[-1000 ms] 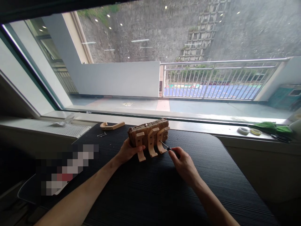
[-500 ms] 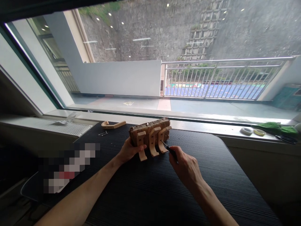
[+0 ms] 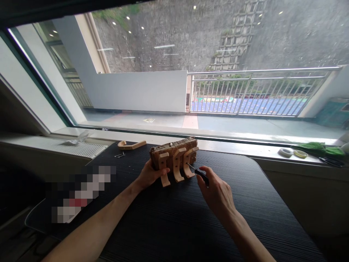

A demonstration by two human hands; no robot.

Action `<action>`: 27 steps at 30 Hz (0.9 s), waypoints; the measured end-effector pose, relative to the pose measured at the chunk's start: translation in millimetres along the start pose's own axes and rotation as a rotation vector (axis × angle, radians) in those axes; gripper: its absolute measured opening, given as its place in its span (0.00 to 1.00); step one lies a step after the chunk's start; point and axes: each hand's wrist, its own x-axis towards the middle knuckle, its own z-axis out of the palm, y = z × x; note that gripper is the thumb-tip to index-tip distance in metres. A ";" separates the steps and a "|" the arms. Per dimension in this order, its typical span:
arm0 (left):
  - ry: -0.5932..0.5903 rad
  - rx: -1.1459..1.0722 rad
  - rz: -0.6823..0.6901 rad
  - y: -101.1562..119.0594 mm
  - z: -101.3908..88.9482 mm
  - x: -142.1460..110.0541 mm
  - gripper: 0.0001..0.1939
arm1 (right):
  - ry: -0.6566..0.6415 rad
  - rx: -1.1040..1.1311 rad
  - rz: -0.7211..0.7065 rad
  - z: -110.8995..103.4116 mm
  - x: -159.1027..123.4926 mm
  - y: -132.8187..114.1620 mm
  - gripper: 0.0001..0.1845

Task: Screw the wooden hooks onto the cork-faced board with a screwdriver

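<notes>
A rough, bark-edged wooden board (image 3: 169, 150) stands tilted above the dark table, with three curved wooden hooks on its near face. My left hand (image 3: 149, 174) grips the board's left end, its thumb lying across the left hook (image 3: 164, 160). Between the others sits the middle hook (image 3: 178, 165). At the right hook (image 3: 188, 160), the tip of a black-handled screwdriver (image 3: 202, 177) meets a dark hole or screw head; which one is too small to tell. My right hand (image 3: 216, 187) holds the screwdriver's handle between thumb and fingers.
A loose wooden hook (image 3: 132, 145) lies at the table's back left, near several small screws (image 3: 120, 155). Tape rolls (image 3: 286, 153) and a green bundle (image 3: 319, 149) rest on the right sill. A blurred-out flat item (image 3: 84, 194) lies on the left. The window stands behind the table (image 3: 245, 203).
The fingers of my right hand have loosened and shifted slightly right on the screwdriver handle, showing more of it. The board and my left hand stay in place.
</notes>
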 end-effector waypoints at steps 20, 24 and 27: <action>0.075 0.006 0.000 2.1 0.2 -0.3 0.26 | -0.052 0.059 0.114 4.8 3.5 8.6 0.14; 0.048 -0.001 -0.010 6.1 1.9 -2.3 0.25 | -0.010 -0.036 -0.015 0.4 1.0 2.8 0.15; 0.020 0.000 -0.006 7.2 1.5 -2.4 0.25 | -0.008 -0.069 -0.096 -0.6 0.2 0.6 0.13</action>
